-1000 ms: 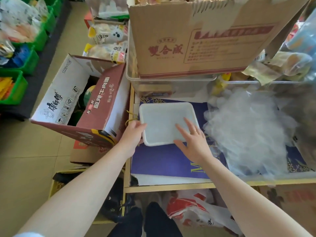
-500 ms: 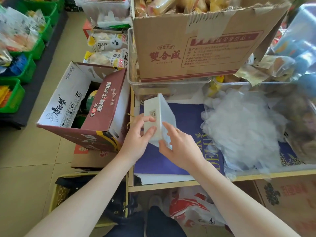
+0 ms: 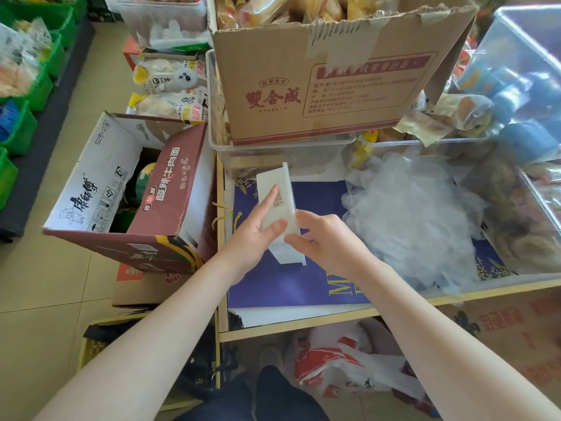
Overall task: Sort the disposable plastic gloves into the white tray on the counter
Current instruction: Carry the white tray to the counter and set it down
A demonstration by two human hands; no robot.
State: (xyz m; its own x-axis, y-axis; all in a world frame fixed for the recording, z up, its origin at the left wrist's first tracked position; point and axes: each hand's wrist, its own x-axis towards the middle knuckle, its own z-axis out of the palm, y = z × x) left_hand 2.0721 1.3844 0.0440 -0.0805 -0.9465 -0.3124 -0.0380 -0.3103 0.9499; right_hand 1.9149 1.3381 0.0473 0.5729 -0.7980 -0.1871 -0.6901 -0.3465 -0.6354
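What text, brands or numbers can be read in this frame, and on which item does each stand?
"雙合成": brown cardboard box at the back; its smaller print is blurred.
"康師傅" and "122g×12": white flap of the maroon noodle carton.
"酸辣牛肉面": maroon side of that carton.
Small sticker on the tilted white plastic tray: digits too small to read.
Yellow letters on the purple sheet: partly hidden, unreadable.

White tray (image 3: pixel 277 189), clear gloves (image 3: pixel 406 214), purple mat (image 3: pixel 288 284).
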